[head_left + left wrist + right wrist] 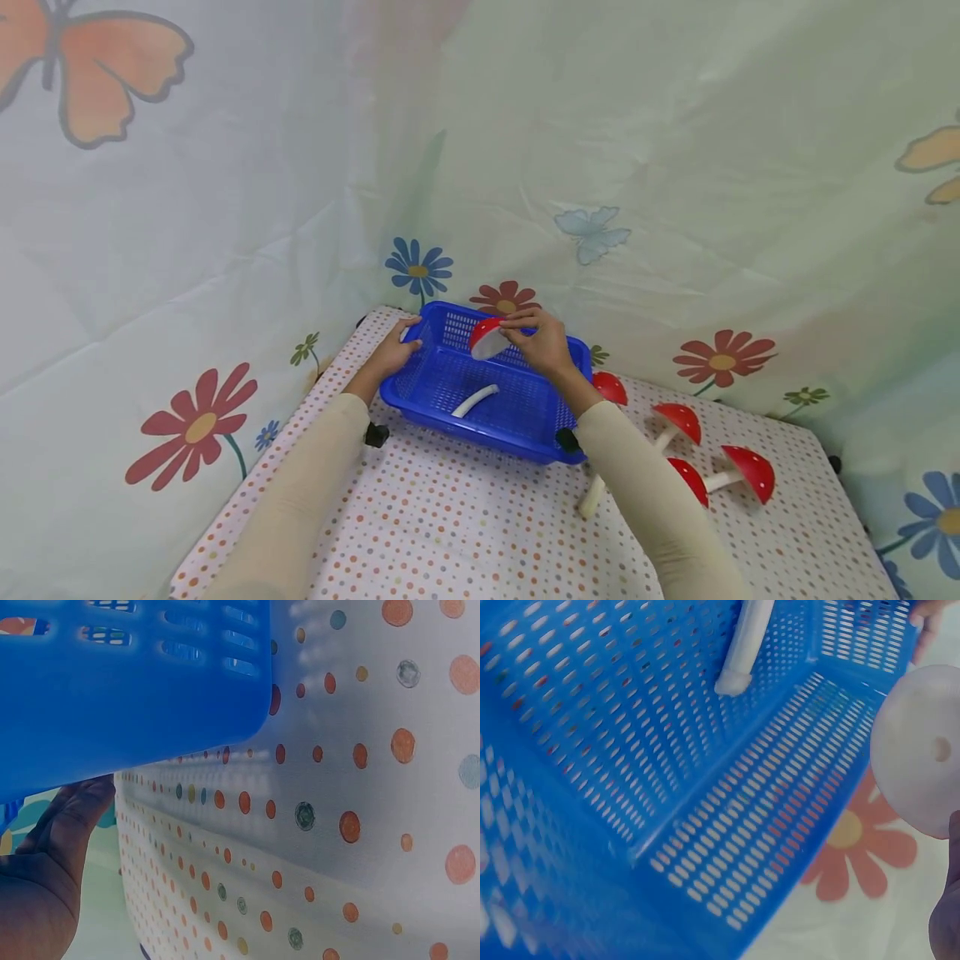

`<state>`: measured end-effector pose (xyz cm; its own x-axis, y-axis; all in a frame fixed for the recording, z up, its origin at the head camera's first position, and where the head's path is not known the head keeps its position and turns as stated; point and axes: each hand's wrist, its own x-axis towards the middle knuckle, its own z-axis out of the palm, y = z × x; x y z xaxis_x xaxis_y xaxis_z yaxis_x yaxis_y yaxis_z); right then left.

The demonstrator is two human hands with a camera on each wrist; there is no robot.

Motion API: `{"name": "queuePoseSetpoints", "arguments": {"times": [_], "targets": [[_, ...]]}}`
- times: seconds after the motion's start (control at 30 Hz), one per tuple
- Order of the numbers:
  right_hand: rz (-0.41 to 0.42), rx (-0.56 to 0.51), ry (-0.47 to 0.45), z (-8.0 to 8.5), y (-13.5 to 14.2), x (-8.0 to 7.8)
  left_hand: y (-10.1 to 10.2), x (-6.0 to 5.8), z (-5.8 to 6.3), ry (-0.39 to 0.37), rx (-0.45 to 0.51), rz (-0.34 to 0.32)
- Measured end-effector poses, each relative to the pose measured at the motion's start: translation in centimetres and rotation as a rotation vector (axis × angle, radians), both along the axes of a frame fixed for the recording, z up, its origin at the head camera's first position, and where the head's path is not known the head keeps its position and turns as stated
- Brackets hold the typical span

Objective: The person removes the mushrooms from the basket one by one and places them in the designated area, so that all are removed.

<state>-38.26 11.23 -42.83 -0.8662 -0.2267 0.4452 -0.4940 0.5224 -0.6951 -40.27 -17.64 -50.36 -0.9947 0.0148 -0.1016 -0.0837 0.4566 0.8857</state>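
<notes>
A blue plastic basket [480, 427] with slotted walls stands at the far end of the table, its left end gripped by my left hand [392, 352]. In the left wrist view, the left fingers [75, 817] lie along the basket's outer side. My right hand [543, 343] pinches a red mushroom cap [487, 340] by its edge, above the basket's back part. The cap's white underside [915, 742], with a small hole, faces the right wrist camera. A loose white mushroom stem [475, 401], slightly curved, lies inside the basket.
Several red-capped mushrooms, one cap [752, 473] farthest right, lie to the basket's right, partly behind the right sleeve [652, 492]. A pale stem [592, 498] shows beside that sleeve. Printed curtains [525, 167] hang close behind the dotted tablecloth [450, 517].
</notes>
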Motion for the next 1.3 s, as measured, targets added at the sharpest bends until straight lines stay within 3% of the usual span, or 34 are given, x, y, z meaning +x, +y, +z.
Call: {"name": "queuePoseSetpoints", "arguments": {"times": [0.37, 0.63, 0.83, 1.03, 1.17, 1.3], "targets": [[-0.13, -0.199, 0.116, 2.0, 7.1, 4.7, -0.5, -0.4, -0.1, 0.004, 0.018, -0.052], [-0.349, -0.234, 0.164, 2.1, 13.0, 8.6, -2.5, -0.6, 0.3, 0.014, 0.029, -0.048], [-0.566, -0.203, 0.1, 0.8, 18.3, 12.1, -3.4, -0.4, 0.8, -0.005, 0.016, -0.045], [-0.771, -0.188, -0.044, -0.8, 22.5, 15.5, -4.0, -0.3, 0.8, -0.012, 0.011, -0.039], [-0.853, -0.161, -0.128, -1.8, 24.6, 17.3, -4.6, -0.1, 0.6, -0.01, -0.002, -0.036], [-0.878, -0.111, -0.164, -3.2, 25.9, 18.5, -5.2, 0.2, 0.5, -0.014, -0.007, -0.027]]}}
